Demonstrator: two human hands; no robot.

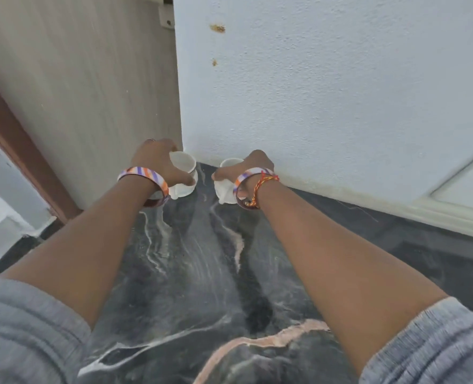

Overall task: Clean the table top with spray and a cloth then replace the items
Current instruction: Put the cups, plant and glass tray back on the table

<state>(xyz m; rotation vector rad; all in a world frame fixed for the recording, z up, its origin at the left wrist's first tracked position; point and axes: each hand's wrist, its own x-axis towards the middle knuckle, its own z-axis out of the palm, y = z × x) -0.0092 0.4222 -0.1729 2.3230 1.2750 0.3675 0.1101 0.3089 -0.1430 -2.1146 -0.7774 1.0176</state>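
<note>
1. Nearest, the dark marble table [191, 286] lies bare between my forearms.
2. Farther out, my left hand [157, 162] grips one white cup [184, 162]; my right hand [253, 164] grips another cup [229, 163].
3. Both cups sit at the far edge, near the wall [340, 92].
4. Judged step: moving items, clearing or replacing.
5. Next: keep both cups upright.

Two white cups [184, 163] [229, 162], two saucers [186, 188] [224, 194], two striped bangles [143, 176] [253, 174].

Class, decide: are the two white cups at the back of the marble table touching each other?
Apart. The head view shows dark marble table between the left cup and the right cup.
</note>
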